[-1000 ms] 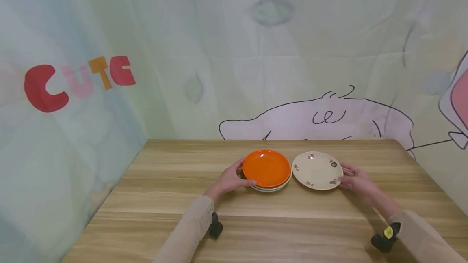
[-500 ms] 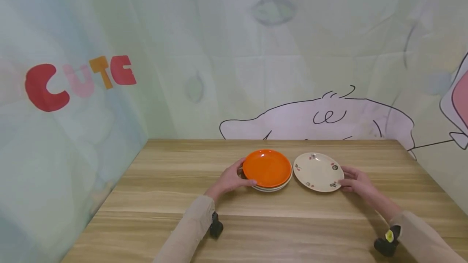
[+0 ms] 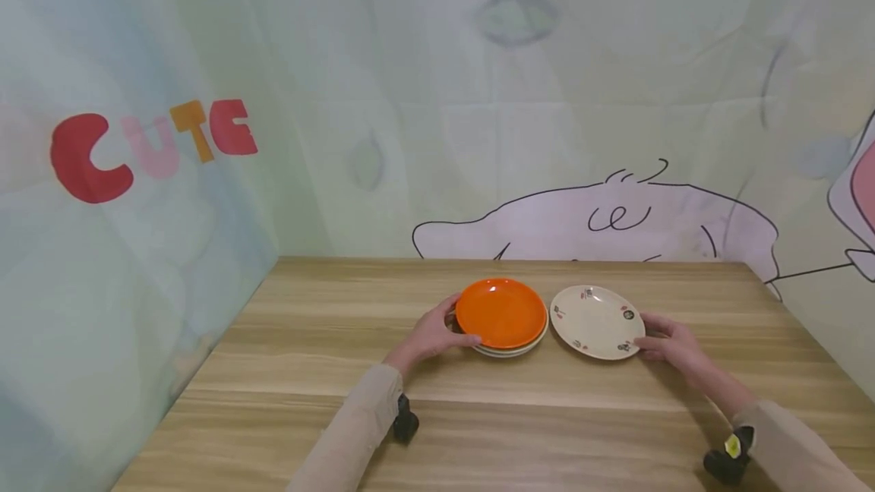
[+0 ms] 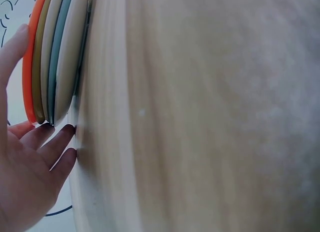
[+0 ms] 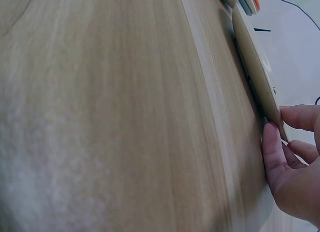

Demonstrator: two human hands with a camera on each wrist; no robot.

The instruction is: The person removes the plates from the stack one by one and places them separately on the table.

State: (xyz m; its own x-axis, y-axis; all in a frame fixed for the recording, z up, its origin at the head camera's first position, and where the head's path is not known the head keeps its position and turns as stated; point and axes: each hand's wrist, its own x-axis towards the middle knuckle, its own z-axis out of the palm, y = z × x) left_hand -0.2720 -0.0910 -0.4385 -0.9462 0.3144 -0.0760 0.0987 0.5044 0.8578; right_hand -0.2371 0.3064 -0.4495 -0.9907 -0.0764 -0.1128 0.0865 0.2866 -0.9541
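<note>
An orange plate (image 3: 501,313) tops a stack of plates left of the table's middle. In the left wrist view, brown, cream and teal plates (image 4: 58,57) show under it. My left hand (image 3: 432,332) holds the stack's left side, thumb at the near rim and fingers at the far side. Just right of the stack sits a cream plate (image 3: 597,323) with small printed pictures around its rim. My right hand (image 3: 673,348) pinches this plate's right edge, with a digit on top and others beneath. In the right wrist view the plate (image 5: 256,67) lies low over the table.
The wood-grain table (image 3: 513,431) reaches back to a printed cloth backdrop (image 3: 355,97) with cartoon drawings and coloured letters. Black wrist devices (image 3: 405,421) hang from both sleeves, close above the tabletop.
The cream plate has shifted slightly right and nearer, with my right hand on its edge. A small gap now separates it from the stack. My left hand stays at the stack.
</note>
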